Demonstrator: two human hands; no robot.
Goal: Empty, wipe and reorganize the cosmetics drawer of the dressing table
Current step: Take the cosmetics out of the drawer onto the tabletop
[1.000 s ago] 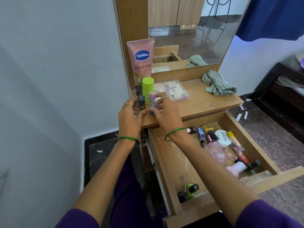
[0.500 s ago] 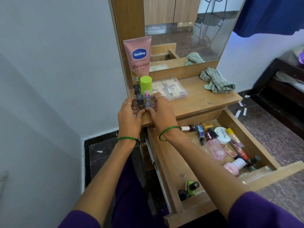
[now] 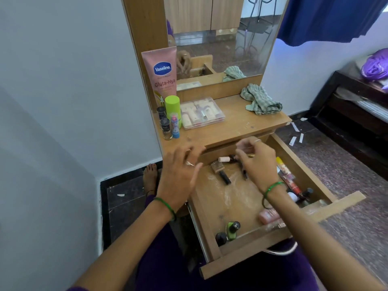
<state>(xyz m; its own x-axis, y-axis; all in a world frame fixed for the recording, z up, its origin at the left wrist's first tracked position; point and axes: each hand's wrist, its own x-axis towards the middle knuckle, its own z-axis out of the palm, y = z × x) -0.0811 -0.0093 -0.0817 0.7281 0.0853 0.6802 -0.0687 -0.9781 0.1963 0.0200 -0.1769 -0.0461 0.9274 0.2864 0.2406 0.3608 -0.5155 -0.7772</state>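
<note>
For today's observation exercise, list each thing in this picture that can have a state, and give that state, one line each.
Drawer: pulled open, still holding cosmetics.
Vaseline tube: upright on its cap, leaning against the mirror frame.
Green-capped bottle: upright, capped.
Clear plastic case: lid closed, flat on the tabletop.
Cloth: crumpled, unused on the tabletop.
Green nail polish: capped, in the drawer's front corner.
Left hand: empty, fingers relaxed.
Right hand: reaching into the drawer.

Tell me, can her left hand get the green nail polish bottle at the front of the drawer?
Probably yes. The left hand is open and holds nothing, and the green nail polish bottle lies uncovered in the open drawer.
</note>
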